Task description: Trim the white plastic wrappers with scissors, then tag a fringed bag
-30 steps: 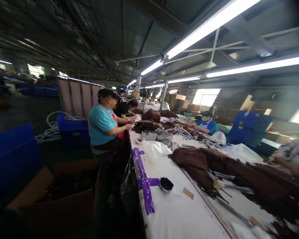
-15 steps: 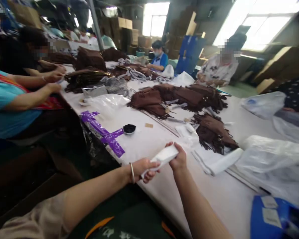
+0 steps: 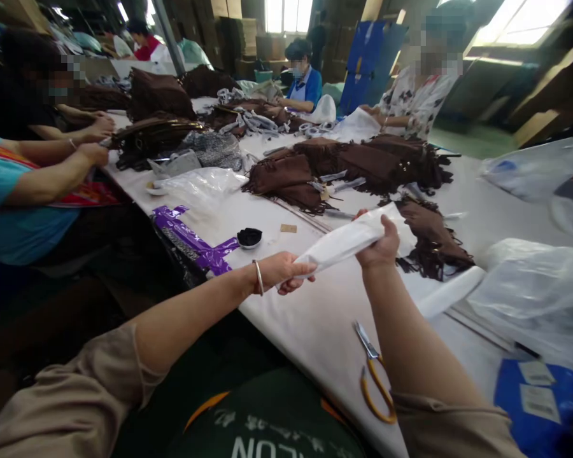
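Observation:
A folded white sheet (image 3: pixel 341 245), paper or thin plastic, stretches between my two hands above the table. My left hand (image 3: pixel 290 272) is closed on its near left end, thumb on top. At the other end, my right hand (image 3: pixel 381 243) grips it with the thumb in front and fingers behind. Just beyond my right hand lies a brown fringed cloth (image 3: pixel 432 235). Scissors with yellow handles (image 3: pixel 376 372) rest on the table beside my right forearm. A small bowl with black contents (image 3: pixel 249 238) stands beyond my left hand.
Brown fringed cloths (image 3: pixel 363 164) lie in piles across the white table (image 3: pixel 310 356). Purple tape (image 3: pixel 181 230) runs along the left edge. Clear plastic (image 3: pixel 530 292) and a blue package (image 3: pixel 535 401) are at right. Several people sit or stand around the table.
Both hands have spread apart, my right hand moving up and to the right. The white sheet now shows longer between them. The scissors have come into sight.

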The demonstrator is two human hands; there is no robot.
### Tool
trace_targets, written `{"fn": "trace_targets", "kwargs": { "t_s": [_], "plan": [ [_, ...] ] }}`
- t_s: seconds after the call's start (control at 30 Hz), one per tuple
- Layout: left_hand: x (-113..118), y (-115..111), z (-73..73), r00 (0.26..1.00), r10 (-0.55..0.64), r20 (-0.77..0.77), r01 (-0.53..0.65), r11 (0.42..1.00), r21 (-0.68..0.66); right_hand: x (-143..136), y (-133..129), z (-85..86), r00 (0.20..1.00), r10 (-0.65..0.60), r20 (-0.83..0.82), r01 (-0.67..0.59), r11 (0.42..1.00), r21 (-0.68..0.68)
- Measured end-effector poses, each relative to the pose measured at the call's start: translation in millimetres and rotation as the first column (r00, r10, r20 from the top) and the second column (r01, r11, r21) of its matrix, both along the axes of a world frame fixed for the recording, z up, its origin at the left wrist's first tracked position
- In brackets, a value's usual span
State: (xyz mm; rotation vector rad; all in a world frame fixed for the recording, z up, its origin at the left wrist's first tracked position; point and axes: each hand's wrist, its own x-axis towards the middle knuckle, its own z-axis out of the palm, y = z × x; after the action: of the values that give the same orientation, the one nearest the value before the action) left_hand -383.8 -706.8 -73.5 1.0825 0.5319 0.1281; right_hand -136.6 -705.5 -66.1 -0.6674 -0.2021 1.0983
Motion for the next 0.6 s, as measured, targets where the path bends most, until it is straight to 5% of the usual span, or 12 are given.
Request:
{"fn": "trace_targets", "kwargs": {
  "t_s": [0.07,0.13,0.2,0.3,0.37,0.5,0.6],
  "plan": [
    [-24.5,-14.0,-54.2,0.993,-0.029,-0.116,0.008,0.985,-0.173,-18.3,-14.6,-60.7,1.000,0.011,-0.021,-0.015,0.978,-0.206],
    [-49.1,-29.6,-97.2,0.976,-0.067,-0.205,0.000,0.950,-0.312,-33.6,-33.3,-99.2,0.998,0.047,-0.030,-0.054,0.934,-0.352],
    [-68.2,-41.9,-122.6,0.971,-0.099,-0.217,0.002,0.913,-0.407,-38.1,-53.2,-109.1,0.990,0.141,-0.010,-0.130,0.887,-0.444],
    [-79.6,-47.9,-132.7,0.988,-0.139,-0.074,0.085,0.867,-0.490,-22.3,-90.6,-87.9,0.874,0.463,0.147,-0.284,0.733,-0.618],
    [-76.7,-46.3,-130.9,0.987,-0.161,0.022,0.150,0.854,-0.497,-4.5,-129.5,-70.7,0.683,0.659,0.314,-0.231,0.603,-0.764],
    [-60.2,-46.6,-132.6,0.988,-0.148,0.052,0.154,0.861,-0.485,19.4,-231.5,-73.1,0.103,0.867,0.487,0.308,0.438,-0.845],
    [-48.9,-54.4,-139.8,0.993,-0.119,-0.004,0.102,0.871,-0.481,19.1,-284.8,-98.3,-0.206,0.879,0.429,0.511,0.471,-0.719]
  ]
}}
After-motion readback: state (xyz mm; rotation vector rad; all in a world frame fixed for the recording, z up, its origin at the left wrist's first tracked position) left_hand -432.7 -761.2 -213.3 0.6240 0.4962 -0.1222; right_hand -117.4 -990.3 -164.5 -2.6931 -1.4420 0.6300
